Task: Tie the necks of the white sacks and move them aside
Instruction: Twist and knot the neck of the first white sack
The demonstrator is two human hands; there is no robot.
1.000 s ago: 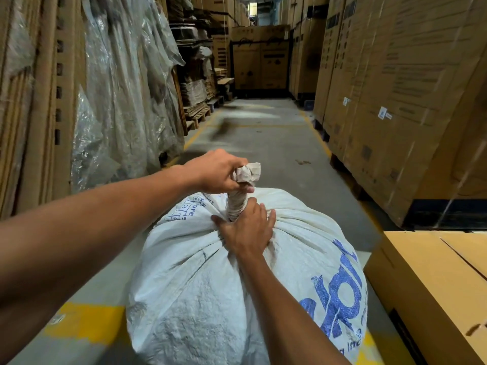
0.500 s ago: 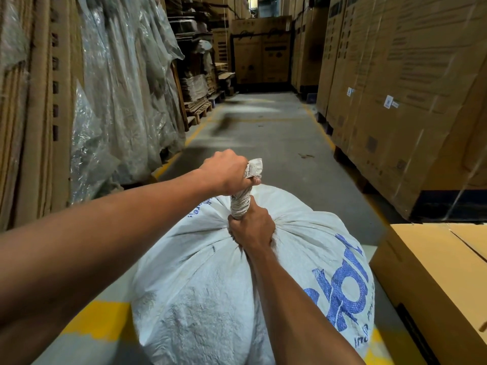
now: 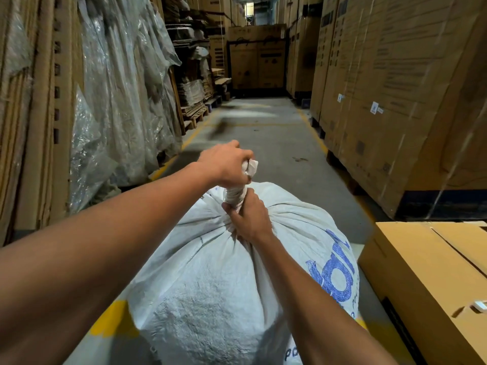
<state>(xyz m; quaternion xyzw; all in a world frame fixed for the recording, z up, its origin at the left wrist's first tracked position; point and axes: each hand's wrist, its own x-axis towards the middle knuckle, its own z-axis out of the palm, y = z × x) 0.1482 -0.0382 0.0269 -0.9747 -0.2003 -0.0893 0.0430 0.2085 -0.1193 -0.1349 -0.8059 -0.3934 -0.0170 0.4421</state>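
A full white woven sack with blue print stands on the floor right in front of me. Its neck is gathered and twisted into an upright rope. My left hand is closed around the top of the neck, with the neck's frayed end sticking out past the fingers. My right hand grips the base of the neck, pressing down where the cloth bunches. No tie or cord is visible.
I stand in a narrow warehouse aisle with a grey concrete floor and yellow lines. Plastic-wrapped cardboard stacks line the left. Tall cartons on pallets line the right. A low brown carton sits close at my right.
My right hand went from lying flat on the sack to a fist around the neck's base. My left hand has closed tighter on the top and the neck looks more twisted.
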